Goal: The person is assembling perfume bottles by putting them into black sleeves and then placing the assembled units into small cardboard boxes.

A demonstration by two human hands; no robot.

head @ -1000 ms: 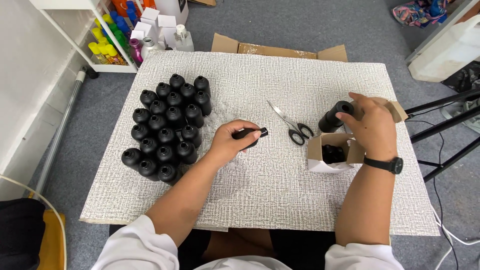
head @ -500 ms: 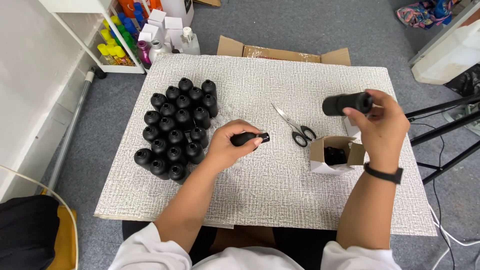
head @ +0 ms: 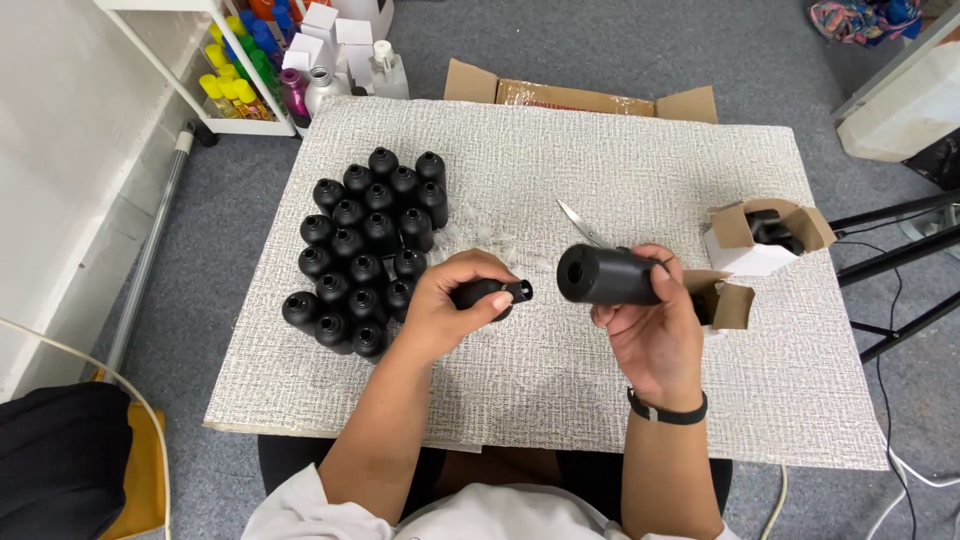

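Note:
My left hand [head: 452, 303] grips a small black bottle [head: 497, 293] lying sideways just above the table, its open neck pointing right. My right hand [head: 652, 325] holds a larger black cylinder [head: 603, 276] level, its round end facing the bottle's neck a short gap away. Several black bottles [head: 367, 246] stand packed together on the table's left half, beside my left hand. Scissors [head: 578, 223] lie partly hidden behind the cylinder. A small open cardboard box [head: 729, 301] sits right behind my right hand.
The textured white table [head: 560, 390] carries a second open box [head: 765, 236] with dark items near its right edge. A large cardboard carton [head: 575, 95] stands behind the table. A shelf with coloured bottles [head: 262, 60] is at the far left. Black stand legs [head: 890, 260] are at the right.
My right hand has lifted the black cylinder out of the small box and brought it left toward the bottle in my left hand. The left hand has barely moved.

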